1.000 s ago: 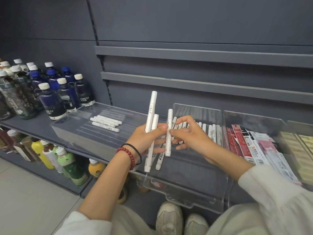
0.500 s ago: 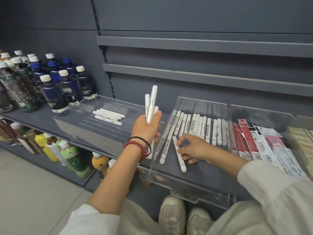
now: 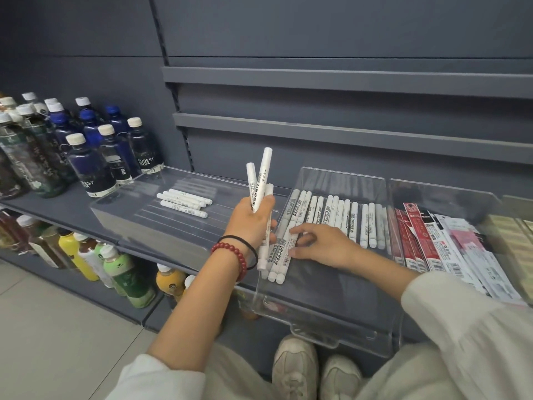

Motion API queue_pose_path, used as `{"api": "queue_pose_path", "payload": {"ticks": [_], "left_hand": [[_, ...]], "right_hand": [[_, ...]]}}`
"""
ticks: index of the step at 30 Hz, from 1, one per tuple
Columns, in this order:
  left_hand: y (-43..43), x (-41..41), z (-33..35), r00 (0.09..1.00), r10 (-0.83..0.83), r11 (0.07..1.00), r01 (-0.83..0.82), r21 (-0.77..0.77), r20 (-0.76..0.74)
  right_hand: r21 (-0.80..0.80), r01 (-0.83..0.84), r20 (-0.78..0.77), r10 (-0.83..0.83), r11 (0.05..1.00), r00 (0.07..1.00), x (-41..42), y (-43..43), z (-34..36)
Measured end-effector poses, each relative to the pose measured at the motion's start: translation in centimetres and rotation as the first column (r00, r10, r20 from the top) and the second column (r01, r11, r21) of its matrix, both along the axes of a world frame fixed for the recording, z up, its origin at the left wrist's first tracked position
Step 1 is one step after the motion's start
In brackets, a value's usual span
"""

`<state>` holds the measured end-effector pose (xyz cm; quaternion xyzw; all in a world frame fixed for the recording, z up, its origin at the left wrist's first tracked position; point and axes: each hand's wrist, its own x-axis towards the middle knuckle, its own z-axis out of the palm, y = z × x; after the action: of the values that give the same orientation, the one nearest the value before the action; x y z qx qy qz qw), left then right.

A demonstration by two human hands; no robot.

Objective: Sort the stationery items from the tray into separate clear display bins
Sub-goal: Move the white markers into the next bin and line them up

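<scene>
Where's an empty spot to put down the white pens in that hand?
The left bin is bare in front of and left of its few pens. The middle bin is bare between the right hand and its front wall. Crowded: the pen row farther back, and the packets on the right.
</scene>
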<state>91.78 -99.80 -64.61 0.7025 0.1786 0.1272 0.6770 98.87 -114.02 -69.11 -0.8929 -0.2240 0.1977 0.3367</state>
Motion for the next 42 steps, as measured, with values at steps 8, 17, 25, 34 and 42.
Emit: {"api": "queue_pose_path", "payload": {"ticks": [8, 17, 25, 34, 42], "left_hand": [[-0.7, 0.3, -0.2, 0.991, -0.079, 0.98, 0.096, -0.174, 0.105], [-1.8, 1.0, -0.2, 0.998, 0.007, 0.997, -0.002, -0.083, 0.066], [-2.7, 1.1, -0.2, 0.992, -0.011, 1.0, 0.011, -0.001, 0.122], [-1.7, 1.1, 0.4, 0.987, 0.123, 0.99, -0.114, -0.08, 0.108], [-1.3, 0.9, 0.6, 0.991, 0.124, 0.987, -0.117, -0.11, 0.057]], "right_hand": [[0.478, 0.133, -0.052, -0.123, 0.868, 0.991, -1.9, -0.9, 5.2], [0.436, 0.173, -0.074, -0.156, 0.883, 0.985, -2.8, -0.2, 4.7], [0.46, 0.213, -0.137, -0.169, 0.862, 0.976, -2.1, -0.6, 4.1], [-0.015, 0.147, -0.224, -0.147, 0.989, 0.963, -1.4, -2.0, 1.1], [-0.005, 0.228, -0.13, -0.227, 0.974, 0.965, -1.3, -0.9, 0.0]]}}
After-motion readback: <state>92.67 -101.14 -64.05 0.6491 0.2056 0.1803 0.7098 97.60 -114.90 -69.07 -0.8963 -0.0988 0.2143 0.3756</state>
